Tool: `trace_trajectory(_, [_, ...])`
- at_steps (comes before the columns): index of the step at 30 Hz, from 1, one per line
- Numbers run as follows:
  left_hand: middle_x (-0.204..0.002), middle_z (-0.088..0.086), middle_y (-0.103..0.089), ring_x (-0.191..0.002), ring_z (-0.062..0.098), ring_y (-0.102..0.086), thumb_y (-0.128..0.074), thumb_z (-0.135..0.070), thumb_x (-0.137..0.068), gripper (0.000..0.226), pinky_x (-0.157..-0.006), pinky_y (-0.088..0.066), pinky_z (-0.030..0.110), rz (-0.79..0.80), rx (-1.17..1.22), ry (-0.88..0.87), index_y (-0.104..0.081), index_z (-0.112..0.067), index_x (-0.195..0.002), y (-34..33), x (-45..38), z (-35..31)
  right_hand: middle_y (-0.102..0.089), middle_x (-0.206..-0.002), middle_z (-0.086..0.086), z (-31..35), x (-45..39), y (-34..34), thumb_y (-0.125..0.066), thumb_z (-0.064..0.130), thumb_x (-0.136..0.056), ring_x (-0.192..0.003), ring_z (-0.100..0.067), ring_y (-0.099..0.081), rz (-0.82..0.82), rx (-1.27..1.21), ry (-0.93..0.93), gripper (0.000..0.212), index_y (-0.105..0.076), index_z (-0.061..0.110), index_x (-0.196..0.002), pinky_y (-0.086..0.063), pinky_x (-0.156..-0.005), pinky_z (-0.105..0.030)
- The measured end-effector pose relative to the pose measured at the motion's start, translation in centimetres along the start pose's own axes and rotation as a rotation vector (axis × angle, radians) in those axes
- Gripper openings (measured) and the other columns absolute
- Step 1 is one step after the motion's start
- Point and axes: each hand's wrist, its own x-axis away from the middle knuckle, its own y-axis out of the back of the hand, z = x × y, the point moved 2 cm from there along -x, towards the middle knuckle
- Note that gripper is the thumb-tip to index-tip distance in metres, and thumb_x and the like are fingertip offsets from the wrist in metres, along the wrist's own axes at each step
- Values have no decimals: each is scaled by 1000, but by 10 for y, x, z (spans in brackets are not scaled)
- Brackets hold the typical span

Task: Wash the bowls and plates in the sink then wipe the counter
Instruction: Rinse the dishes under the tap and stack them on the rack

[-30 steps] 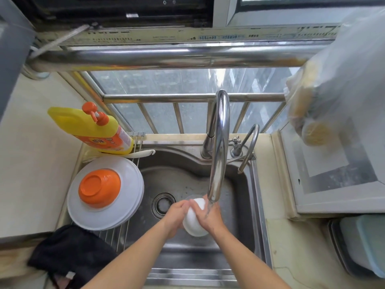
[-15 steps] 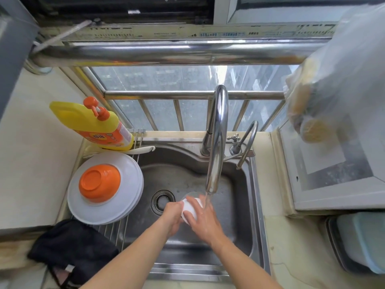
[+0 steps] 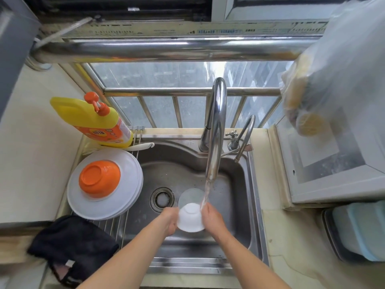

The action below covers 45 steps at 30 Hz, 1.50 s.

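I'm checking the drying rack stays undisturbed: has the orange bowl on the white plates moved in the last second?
No. The orange bowl sits upside down on the white plates, placed as before relative to the sink edge.

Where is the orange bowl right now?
In the head view, the orange bowl sits upside down on the white plates, left of the sink, below the yellow soap bottle.

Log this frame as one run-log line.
stage: rinsing | left hand and right hand hold white bowl upside down in sink | faucet running | orange bowl upturned on white plates
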Motion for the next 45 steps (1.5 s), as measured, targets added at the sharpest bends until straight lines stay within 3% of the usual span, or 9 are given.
trace_trajectory(5, [-92, 10, -69, -72, 21, -64, -37, -11, -105, 34, -45, -49, 21, 15, -149, -92, -64, 2, -120, -11, 5, -6, -73, -113, -15, -21, -48, 0, -44, 51, -79, -104, -36, -68, -32, -240, -247, 59, -71, 9, -111, -56, -95, -47])
trace_trajectory(12, [-97, 9, -67, -87, 26, -64, -25, -59, -104, 58, -77, -55, 46, 294, -190, -4, -66, -18, -107, -28, 18, -9, -68, -83, -4, 24, 2, 27, -58, 28, -97, -83, -25, -61, -99, 18, 283, 16, -57, 16, -87, -43, -72, -36])
trace_trajectory(15, [-66, 9, -63, -55, 20, -56, -37, -32, -106, 37, -58, -52, 31, 221, -144, -23, -65, -10, -94, -30, 11, -11, -64, -84, 7, 18, 14, 18, -59, 32, -93, -83, -17, -60, -44, 308, 539, 9, -54, 28, -87, -45, -75, -35])
trace_trajectory(21, [-102, 14, -72, -70, 26, -70, -32, 0, -93, 37, -51, -56, 34, 65, -251, -140, -52, -14, -120, -16, 4, -10, -60, -97, 10, -13, 20, 8, -56, 54, -88, -97, -14, -56, -172, 598, 734, 26, -62, 31, -98, -36, -93, -34])
trace_trajectory(27, [-105, 21, -68, -84, 35, -71, -39, -5, -99, 23, -67, -64, 42, 169, -331, 167, -58, 3, -110, 5, 11, 0, -66, -104, 1, -13, 28, 9, -33, 76, -90, -102, -20, -59, -6, 510, 482, 60, -64, 26, -103, -48, -87, -39])
trace_trajectory(32, [-80, 27, -67, -48, 31, -68, -37, -10, -99, 32, -42, -54, 23, 226, -526, 371, -58, 13, -89, 13, 13, 4, -67, -96, -12, -7, 45, -1, -27, 64, -101, -98, -28, -59, 32, 308, 319, 60, -68, 23, -84, -44, -90, -41])
trace_trajectory(38, [-65, 18, -67, -34, 21, -56, -37, -24, -104, 34, -32, -38, 17, 110, -544, 215, -57, 3, -102, 36, 22, 16, -64, -113, -17, 5, 48, -28, -41, 31, -101, -109, -33, -59, -11, 40, -17, 34, -63, 6, -109, -47, -94, -36])
trace_trajectory(42, [-72, 14, -65, -41, 18, -53, -32, -10, -99, 29, -34, -37, 17, 52, -507, -32, -60, -1, -101, 52, 46, 19, -61, -73, -17, 18, 63, -40, -41, 8, -90, -48, -23, -58, 46, -178, -173, 30, -64, -2, -106, -43, -44, -24])
trace_trajectory(45, [-111, 15, -63, -76, 23, -60, -30, -5, -94, 37, -48, -47, 23, 46, -510, -243, -45, -12, -128, 63, 62, 12, -67, -99, -23, 33, 78, -44, -34, -4, -87, -54, -27, -64, 48, -240, -160, 42, -58, 1, -121, -43, -38, -23])
